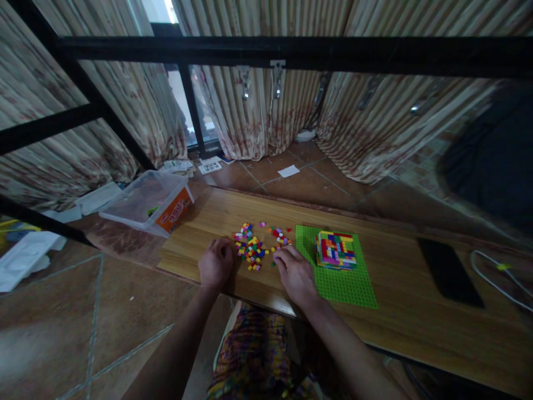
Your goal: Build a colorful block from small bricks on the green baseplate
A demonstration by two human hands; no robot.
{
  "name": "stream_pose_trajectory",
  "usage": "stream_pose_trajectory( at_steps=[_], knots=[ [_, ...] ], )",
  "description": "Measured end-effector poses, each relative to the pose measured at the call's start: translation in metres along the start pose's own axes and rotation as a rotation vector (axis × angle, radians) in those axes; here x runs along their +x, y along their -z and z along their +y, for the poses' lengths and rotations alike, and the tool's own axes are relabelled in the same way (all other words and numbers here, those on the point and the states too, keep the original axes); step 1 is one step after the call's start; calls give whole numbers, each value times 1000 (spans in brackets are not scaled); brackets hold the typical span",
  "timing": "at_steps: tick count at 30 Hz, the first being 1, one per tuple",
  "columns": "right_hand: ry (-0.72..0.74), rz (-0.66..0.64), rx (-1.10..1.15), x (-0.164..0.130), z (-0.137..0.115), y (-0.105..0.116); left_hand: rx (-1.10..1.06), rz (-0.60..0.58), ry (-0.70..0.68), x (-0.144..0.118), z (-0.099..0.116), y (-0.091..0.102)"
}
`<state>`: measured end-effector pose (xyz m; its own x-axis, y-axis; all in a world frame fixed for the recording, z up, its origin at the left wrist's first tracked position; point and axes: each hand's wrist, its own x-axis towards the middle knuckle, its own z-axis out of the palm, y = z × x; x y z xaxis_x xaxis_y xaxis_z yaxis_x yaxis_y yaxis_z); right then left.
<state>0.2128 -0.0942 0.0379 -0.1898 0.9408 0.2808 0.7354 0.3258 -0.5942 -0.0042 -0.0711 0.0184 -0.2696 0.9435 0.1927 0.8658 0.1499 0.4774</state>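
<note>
Small building bricks (252, 250) in many colours lie loose in a pile on the wooden board, with a smaller cluster (280, 235) just to their right. My left hand (215, 263) rests at the pile's left side, its fingers curled in; whatever may be inside is hidden. At the near edge of the smaller cluster is my right hand (296, 275), thumb and fingers drawn together around something too small to make out. To the right of it lies a green baseplate (345, 289), bearing a rectangular block of stacked multicoloured bricks (336, 250).
A clear plastic box (137, 203) with an orange label stands beyond the board's left end. On the board's right side are a black phone-like slab (449, 271) and a white cable (485, 276). A black metal bar (291, 53) crosses in front of the curtains.
</note>
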Motion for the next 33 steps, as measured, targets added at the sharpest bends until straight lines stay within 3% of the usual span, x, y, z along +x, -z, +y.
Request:
stream_pose_trajectory(
  at_steps=[7, 14, 18, 23, 33],
  knots=[
    [-72, 209, 132, -32, 1, 56, 20, 23, -15, 1, -2, -1],
    [-218, 347, -39, -31, 61, 103, 59, 21, -7, 2, 1, 1],
    [-199, 304, -105, -13, 82, 107, 71, 20, -13, 2, 2, 2],
    [-101, 214, -138, -1, 88, 104, 77, 6, 3, 2, 0, 2],
    [-98, 231, -113, 0, 97, 97, 80, -4, 20, 2, 5, 5]
  ],
)
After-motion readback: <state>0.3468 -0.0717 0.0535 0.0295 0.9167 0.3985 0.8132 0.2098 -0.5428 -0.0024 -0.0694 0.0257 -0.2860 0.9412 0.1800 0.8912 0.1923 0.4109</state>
